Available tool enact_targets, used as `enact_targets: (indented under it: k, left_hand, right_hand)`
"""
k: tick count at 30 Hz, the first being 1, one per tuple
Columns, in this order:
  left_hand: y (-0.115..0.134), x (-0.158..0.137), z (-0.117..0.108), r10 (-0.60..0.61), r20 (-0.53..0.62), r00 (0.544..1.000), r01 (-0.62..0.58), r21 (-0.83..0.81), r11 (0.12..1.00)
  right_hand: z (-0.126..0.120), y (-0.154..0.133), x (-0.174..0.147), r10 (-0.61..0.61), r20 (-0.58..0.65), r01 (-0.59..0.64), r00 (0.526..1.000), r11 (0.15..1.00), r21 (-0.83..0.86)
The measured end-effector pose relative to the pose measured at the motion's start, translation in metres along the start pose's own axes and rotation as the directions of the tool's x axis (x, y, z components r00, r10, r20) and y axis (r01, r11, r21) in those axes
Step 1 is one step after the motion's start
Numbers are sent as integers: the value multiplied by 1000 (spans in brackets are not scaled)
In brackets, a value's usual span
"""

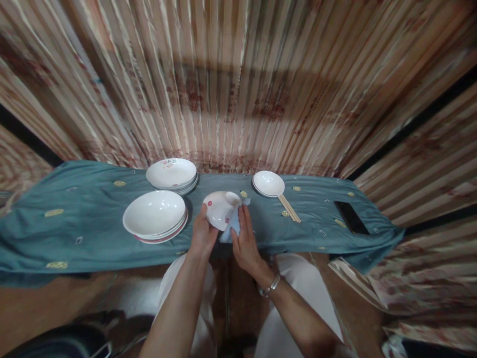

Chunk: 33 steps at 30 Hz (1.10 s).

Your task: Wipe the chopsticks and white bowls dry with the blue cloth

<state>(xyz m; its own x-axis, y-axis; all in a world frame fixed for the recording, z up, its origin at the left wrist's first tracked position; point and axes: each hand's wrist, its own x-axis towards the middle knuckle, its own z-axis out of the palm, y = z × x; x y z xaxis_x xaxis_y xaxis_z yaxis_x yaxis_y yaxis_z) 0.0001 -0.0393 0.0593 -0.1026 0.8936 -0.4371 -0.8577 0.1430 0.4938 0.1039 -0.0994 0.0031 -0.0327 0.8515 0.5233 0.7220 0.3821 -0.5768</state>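
Left grip (204,232): you clasp one white bowl (216,211) above the tabletop (93,243), apparently steadying it, foot turned up.
Right grip (246,243): you hold one blue cloth (231,226) against its side.
To your left: front stack (154,214) and rear stack (171,172), two in all, nested perhaps to save room; layers uncountable.
To your right: one small-bowl stack (269,183), chopsticks (289,209) too bunched to count, one phone (351,217).

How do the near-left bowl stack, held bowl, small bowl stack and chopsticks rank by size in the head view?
Near-left bowl stack
Held bowl and small bowl stack: unsure; the held one is partly covered and perhaps nearer the camera
Chopsticks
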Motion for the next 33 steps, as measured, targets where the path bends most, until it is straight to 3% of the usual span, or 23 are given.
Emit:
enact_targets:
  k: [3,10,17,24,28,33]
  left_hand:
    - [-5,-3,-2,15,77,997,-17,21,1000]
    - [-16,-1,-11,76,269,960,-114,125,986]
    - [-9,5,-18,108,266,958,-146,127,981]
    - [-8,4,-17,148,261,954,-185,125,975]
    - [-12,-2,-12,106,287,952,-158,163,974]
    - [-17,-6,-11,128,281,951,-194,223,955]
  right_hand:
    - [-11,2,11,-68,-13,67,998,997,-35]
    - [-22,11,21,-96,35,98,995,994,-50]
    - [-32,-1,14,-134,0,134,991,991,26]
    - [-33,14,15,-224,-39,217,974,967,-135]
    - [-33,12,17,-168,-47,166,985,985,-38]
    - [-41,2,19,20,-74,-9,997,988,151]
